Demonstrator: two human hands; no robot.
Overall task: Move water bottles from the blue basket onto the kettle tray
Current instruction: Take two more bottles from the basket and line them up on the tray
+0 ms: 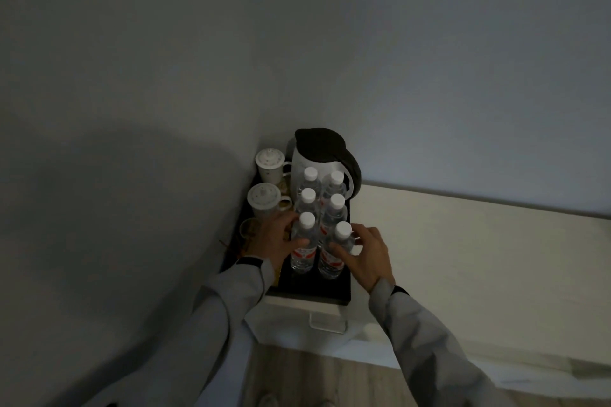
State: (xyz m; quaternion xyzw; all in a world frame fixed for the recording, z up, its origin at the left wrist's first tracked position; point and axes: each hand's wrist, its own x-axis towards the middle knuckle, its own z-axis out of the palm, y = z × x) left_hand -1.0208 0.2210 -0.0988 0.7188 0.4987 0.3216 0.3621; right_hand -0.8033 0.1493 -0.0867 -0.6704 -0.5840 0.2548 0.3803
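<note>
Both arms extended over the black tray's near edge. Left hand grips the near-left water bottle; right hand grips the near-right water bottle.

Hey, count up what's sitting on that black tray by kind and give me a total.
Water bottles: 6
Lidded cups: 2
Kettle: 1
Total on the tray: 9
The left hand and right hand each grip a front bottle.
</note>
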